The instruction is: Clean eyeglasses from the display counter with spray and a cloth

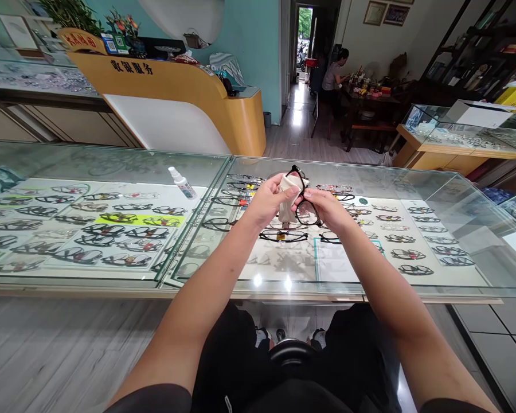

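I hold a pair of black-framed glasses (305, 211) above the glass display counter (112, 160). My right hand (324, 207) pinches the frame at its middle. My left hand (267, 202) presses a small white cloth (289, 189) against one lens with thumb and fingers closed on it. The glasses stand roughly on end, one lens above the other. Both forearms reach out from the bottom of the view.
A small white spray bottle (182, 183) lies on the counter top to the left. Under the glass lie several rows of spectacle frames (124, 221). A yellow reception desk (176, 92) stands beyond, and a person (334, 74) sits at a far table.
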`<state>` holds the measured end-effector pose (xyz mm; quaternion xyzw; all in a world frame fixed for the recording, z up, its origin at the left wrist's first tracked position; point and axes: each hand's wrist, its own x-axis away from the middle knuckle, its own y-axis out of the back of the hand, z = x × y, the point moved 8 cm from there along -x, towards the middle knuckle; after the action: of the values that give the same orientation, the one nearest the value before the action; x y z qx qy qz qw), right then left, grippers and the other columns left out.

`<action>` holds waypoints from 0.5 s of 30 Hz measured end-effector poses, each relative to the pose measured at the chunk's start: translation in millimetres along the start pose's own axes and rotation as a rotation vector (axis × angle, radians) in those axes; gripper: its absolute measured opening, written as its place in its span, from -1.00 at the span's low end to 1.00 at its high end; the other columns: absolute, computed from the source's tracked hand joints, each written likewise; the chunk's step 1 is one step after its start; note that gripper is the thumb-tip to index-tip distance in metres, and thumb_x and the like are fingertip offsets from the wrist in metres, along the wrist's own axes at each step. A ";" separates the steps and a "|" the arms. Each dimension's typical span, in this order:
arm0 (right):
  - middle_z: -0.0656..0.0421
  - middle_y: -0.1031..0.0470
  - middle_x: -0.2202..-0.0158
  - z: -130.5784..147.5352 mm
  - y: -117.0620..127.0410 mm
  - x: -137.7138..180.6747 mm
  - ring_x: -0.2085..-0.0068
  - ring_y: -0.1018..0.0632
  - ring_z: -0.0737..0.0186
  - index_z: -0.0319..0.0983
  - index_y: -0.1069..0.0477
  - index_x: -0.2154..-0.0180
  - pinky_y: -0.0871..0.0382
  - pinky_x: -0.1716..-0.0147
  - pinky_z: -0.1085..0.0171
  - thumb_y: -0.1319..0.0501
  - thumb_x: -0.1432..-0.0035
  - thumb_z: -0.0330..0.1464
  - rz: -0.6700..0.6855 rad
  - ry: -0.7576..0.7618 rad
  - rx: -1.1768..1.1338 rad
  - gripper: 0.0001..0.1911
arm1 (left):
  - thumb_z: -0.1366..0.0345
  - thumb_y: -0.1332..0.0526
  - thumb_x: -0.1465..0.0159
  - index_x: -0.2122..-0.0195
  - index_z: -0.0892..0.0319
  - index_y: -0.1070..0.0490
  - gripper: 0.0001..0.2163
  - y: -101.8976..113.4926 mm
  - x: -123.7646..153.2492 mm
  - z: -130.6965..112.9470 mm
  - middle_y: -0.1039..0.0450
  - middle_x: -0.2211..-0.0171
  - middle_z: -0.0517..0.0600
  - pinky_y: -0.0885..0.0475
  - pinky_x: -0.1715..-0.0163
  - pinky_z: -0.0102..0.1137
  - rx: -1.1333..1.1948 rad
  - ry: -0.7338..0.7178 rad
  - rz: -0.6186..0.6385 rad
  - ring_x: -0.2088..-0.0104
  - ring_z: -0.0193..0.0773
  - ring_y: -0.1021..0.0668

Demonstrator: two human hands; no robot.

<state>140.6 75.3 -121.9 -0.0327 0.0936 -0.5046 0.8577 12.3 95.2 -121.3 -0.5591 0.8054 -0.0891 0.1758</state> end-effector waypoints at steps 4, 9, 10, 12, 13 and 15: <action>0.08 -0.68 0.30 2.2 -1.9 1.9 0.28 -0.51 0.18 -0.21 -0.63 0.33 -0.39 0.22 0.21 -0.48 -0.15 0.08 0.004 0.002 -0.003 -0.53 | 0.02 -0.69 -0.04 0.13 0.19 -0.54 -0.46 -2.0 1.5 2.7 -0.54 0.46 -0.08 -0.44 0.46 -0.41 0.013 0.064 0.053 0.53 -0.32 -0.54; 0.08 -0.68 0.29 -1.7 -2.7 2.6 0.30 -0.52 0.21 -0.21 -0.63 0.30 -0.42 0.21 0.22 -0.49 -0.18 0.06 0.023 -0.002 -0.031 -0.55 | 0.01 -0.71 -0.01 0.27 0.21 -0.52 -0.49 -3.7 2.4 3.8 -0.50 0.48 -0.08 -0.45 0.44 -0.44 0.039 0.081 0.083 0.50 -0.35 -0.52; 0.09 -0.69 0.29 -3.4 -3.0 2.3 0.30 -0.53 0.21 -0.21 -0.64 0.29 -0.43 0.21 0.22 -0.49 -0.18 0.06 0.026 -0.006 -0.042 -0.55 | 0.00 -0.70 -0.01 0.30 0.21 -0.51 -0.49 -4.3 2.3 3.6 -0.49 0.48 -0.08 -0.45 0.45 -0.44 0.030 0.072 0.088 0.51 -0.37 -0.51; 0.09 -0.69 0.29 -6.6 -3.2 1.3 0.29 -0.54 0.20 -0.21 -0.65 0.27 -0.45 0.20 0.22 -0.50 -0.17 0.07 0.024 -0.011 -0.062 -0.54 | -0.02 -0.69 -0.03 0.32 0.21 -0.49 -0.48 -5.0 1.9 2.8 -0.49 0.49 -0.09 -0.44 0.46 -0.45 -0.001 0.040 0.087 0.53 -0.39 -0.49; 0.09 -0.69 0.30 -7.9 -3.4 0.8 0.29 -0.55 0.19 -0.21 -0.65 0.27 -0.46 0.20 0.22 -0.51 -0.15 0.08 0.022 -0.011 -0.069 -0.52 | -0.04 -0.69 -0.04 0.31 0.20 -0.48 -0.48 -4.9 1.7 2.6 -0.49 0.50 -0.10 -0.43 0.47 -0.46 -0.019 0.022 0.076 0.54 -0.41 -0.48; 0.09 -0.69 0.31 -10.1 -4.5 -0.2 0.27 -0.57 0.17 -0.21 -0.64 0.28 -0.47 0.20 0.22 -0.52 -0.13 0.10 0.024 -0.011 -0.072 -0.50 | -0.07 -0.68 -0.03 0.30 0.19 -0.46 -0.46 -4.1 1.5 2.9 -0.49 0.51 -0.12 -0.40 0.52 -0.48 -0.043 -0.009 0.036 0.59 -0.43 -0.45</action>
<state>134.7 73.6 -131.1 -0.0651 0.1074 -0.4902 0.8625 16.5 92.5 -122.9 -0.5484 0.8162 -0.0662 0.1692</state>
